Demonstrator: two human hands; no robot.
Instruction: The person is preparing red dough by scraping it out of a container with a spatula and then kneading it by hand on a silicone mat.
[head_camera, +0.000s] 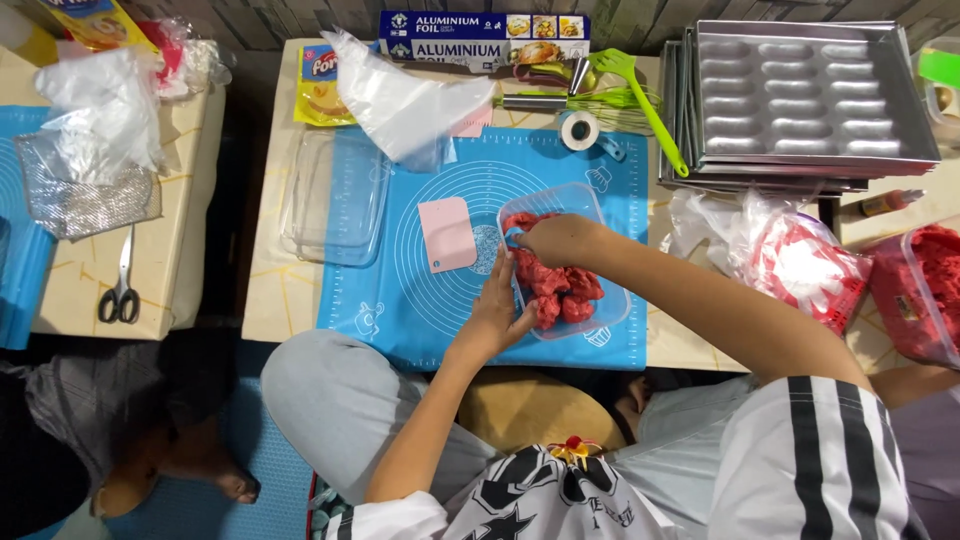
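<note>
Left hand (497, 312) steadying tub (610, 300) (grip loose)

White short-sleeved shirt with black stripes and black star print, light grey trousers, bare forearms.

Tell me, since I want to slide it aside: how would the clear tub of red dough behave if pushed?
The clear plastic tub looks thin-walled, so it may flex. The red dough fills it unevenly, likely weighting it enough not to tip. On the blue mat it would probably drag, not glide; the left hand steadies its side.
</note>
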